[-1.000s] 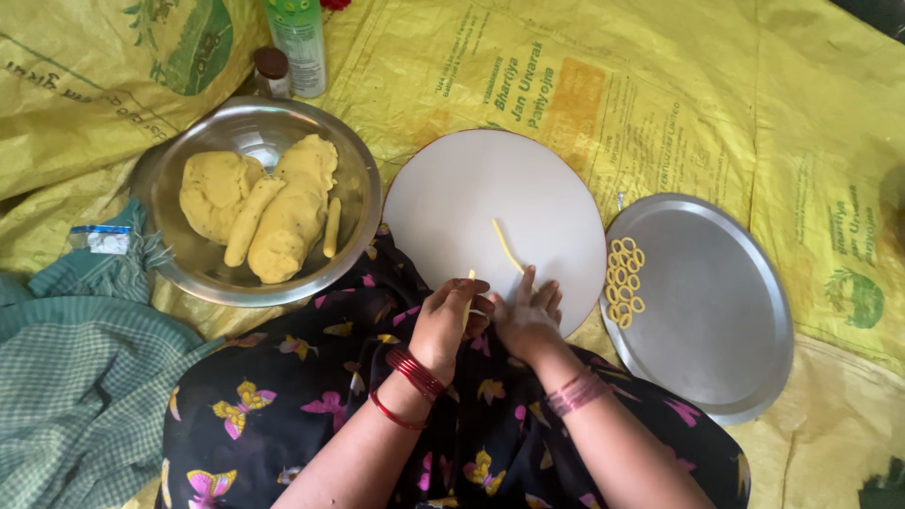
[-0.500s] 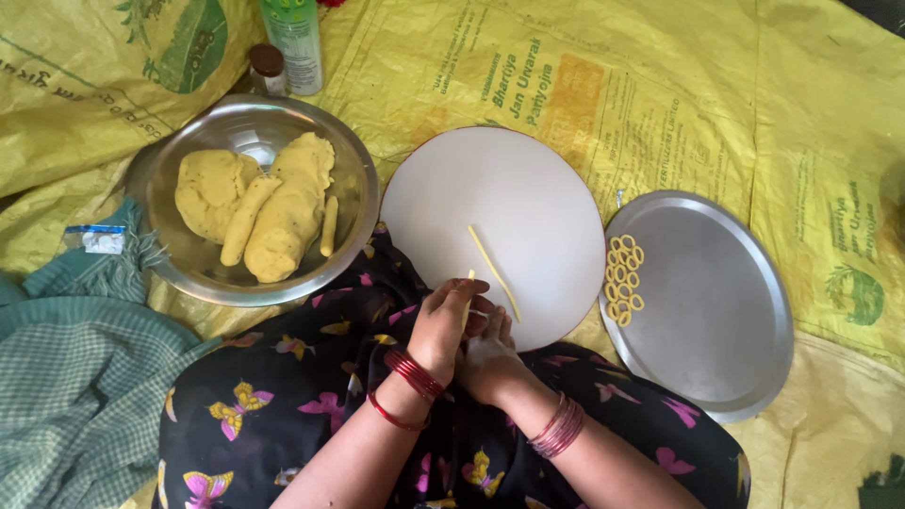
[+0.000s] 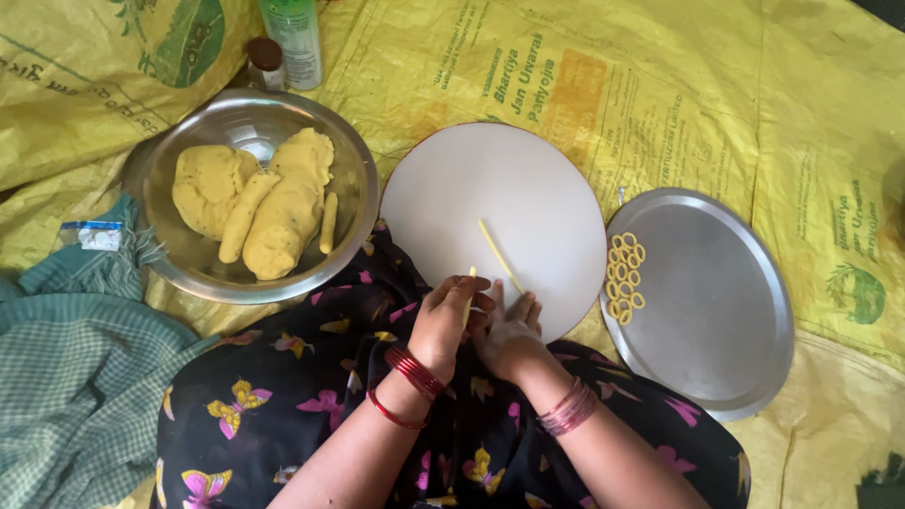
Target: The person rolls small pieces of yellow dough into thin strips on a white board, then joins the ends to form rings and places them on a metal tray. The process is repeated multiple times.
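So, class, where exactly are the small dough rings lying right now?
In the head view, the dough rings cluster on the left rim area of the steel plate, right of the white round board.

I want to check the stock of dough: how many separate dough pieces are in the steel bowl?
4 in the steel bowl: round lump at left, thick roll, large lump, thin stick at right. More may hide beneath.

Round white rolling board (image 3: 490,188) bearing a thin pale-yellow dough strand (image 3: 500,255). Shiny silver steel bowl (image 3: 353,179) holding mustard-yellow dough lumps (image 3: 283,212). Grey round metal tray (image 3: 716,302) with small yellow dough rings (image 3: 624,278). Black dress printed with yellow and pink butterflies (image 3: 283,396). Red bangles (image 3: 410,372) and pink bangles (image 3: 567,407). Yellow woven sacking with green print (image 3: 735,104). Teal checked cloth (image 3: 66,377).
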